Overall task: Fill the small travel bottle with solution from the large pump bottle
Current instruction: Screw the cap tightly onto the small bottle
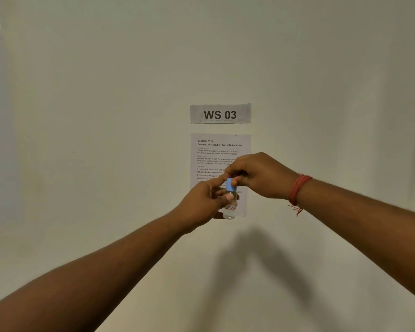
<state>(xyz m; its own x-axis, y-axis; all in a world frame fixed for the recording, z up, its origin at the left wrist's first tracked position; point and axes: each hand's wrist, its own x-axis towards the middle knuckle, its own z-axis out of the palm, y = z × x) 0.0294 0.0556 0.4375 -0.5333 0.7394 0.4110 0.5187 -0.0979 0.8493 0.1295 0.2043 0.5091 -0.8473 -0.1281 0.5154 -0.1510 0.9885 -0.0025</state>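
Left hand (207, 200) gripped the small bottle (230, 203) at frame centre.
The bottle stood upright; directly above it, the right hand (254, 176) pinched the blue cap (231, 184), so twisting would run around that vertical axis.

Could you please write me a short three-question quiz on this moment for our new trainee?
1. True or false: the blue cap sits on the small bottle.
2. Which hand grips the bottle's body? A) left B) right C) neither
3. Fill in: the sign on the wall reads WS ___.

Key:
1. True; the right hand pinches the cap in place.
2. A; the left hand wraps the clear body.
3. 03.
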